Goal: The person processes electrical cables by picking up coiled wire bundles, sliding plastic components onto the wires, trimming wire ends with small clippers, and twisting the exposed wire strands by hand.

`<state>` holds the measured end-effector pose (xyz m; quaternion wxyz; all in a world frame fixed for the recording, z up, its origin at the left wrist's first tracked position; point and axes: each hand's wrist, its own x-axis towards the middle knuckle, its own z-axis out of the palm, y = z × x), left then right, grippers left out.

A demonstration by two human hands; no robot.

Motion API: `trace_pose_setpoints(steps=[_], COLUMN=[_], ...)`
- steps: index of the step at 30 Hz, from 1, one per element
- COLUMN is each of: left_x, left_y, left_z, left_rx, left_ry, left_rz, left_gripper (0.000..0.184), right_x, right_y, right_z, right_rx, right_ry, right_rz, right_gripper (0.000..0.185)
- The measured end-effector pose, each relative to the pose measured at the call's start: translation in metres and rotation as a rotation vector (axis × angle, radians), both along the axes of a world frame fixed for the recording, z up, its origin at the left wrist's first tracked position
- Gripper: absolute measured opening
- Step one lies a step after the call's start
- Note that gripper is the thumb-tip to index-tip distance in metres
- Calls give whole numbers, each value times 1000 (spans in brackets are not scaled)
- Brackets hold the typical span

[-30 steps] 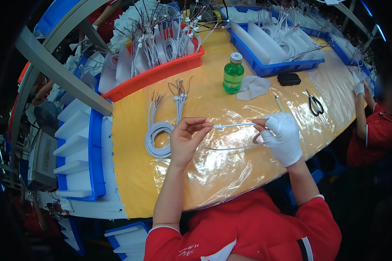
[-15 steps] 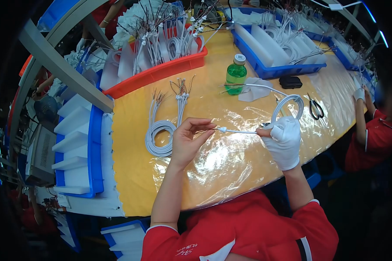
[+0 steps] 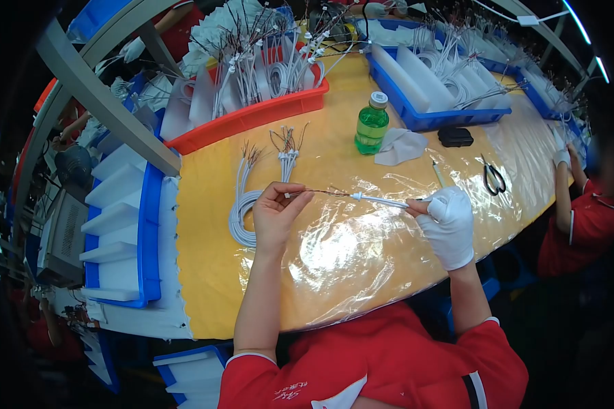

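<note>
A white cable (image 3: 385, 201) is stretched between my two hands above the table. My bare left hand (image 3: 278, 213) pinches the thin, dark, twisted wires (image 3: 331, 193) at its stripped end; a small white tip shows at the fingers. Where the wires meet the white sheath there is a small white piece (image 3: 356, 196). My right hand (image 3: 449, 225), in a white glove with bare fingertips, closes on the sheathed part. The rest of this cable is hidden behind the glove. Beside my left hand lie coiled white cables (image 3: 240, 221) with bare wire ends pointing away from me.
Behind my hands stand a green bottle (image 3: 372, 124), a pale cloth (image 3: 400, 147) and a black case (image 3: 455, 137). Black scissors (image 3: 493, 178) lie at the right. Cable-filled red (image 3: 252, 121) and blue (image 3: 450, 120) bins line the back. A co-worker (image 3: 587, 211) sits at right.
My left hand has moved left and slid out along the wires, exposing more of them. The cable loop above my right hand has gone from sight, and its loose end has left the bottle area.
</note>
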<state>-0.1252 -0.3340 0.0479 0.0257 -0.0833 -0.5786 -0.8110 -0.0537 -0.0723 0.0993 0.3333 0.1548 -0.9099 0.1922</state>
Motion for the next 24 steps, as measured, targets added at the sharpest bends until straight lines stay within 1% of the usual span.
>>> trace_pose_setpoints(steps=[1,3,4,6,7,9,10,12,15,19,21,24], left_x=[-2,-3,-2,2,2,1,0,-3,-3,-1,0,0], left_y=[-2,-6,-5,-1,-1,-2,-2,-4,-2,0,0,0], left_z=[-2,-3,-1,6,5,2,0,-3,-1,1,3,3], left_rx=[1,161,160,345,346,432,434,423,382,343,278,278], left_ry=[5,-52,-52,-199,-199,-253,-252,-259,-213,-155,-144,-126], left_rz=[5,-64,-61,-82,-79,-103,-98,-92,-49,-24,-19,-27], left_gripper=[17,15,15,15,15,21,21,29,33,33,35,36], right_x=[1,4,5,8,9,11,11,9,10,12,14,17], right_y=[-1,-4,-6,-13,-16,-21,-21,-21,-22,-22,-22,-23], right_z=[1,1,0,-3,-3,-2,-4,-8,-13,-19,-19,-21], right_rx=[1,-38,-39,-297,-296,-394,-392,-339,-349,-363,-364,-406], right_ry=[5,-57,-57,-181,-181,-188,-189,-134,-137,-172,-210,-227], right_rz=[5,36,39,32,35,41,47,34,56,75,55,36], right_gripper=[21,21,21,20,20,20,20,17,18,20,19,15])
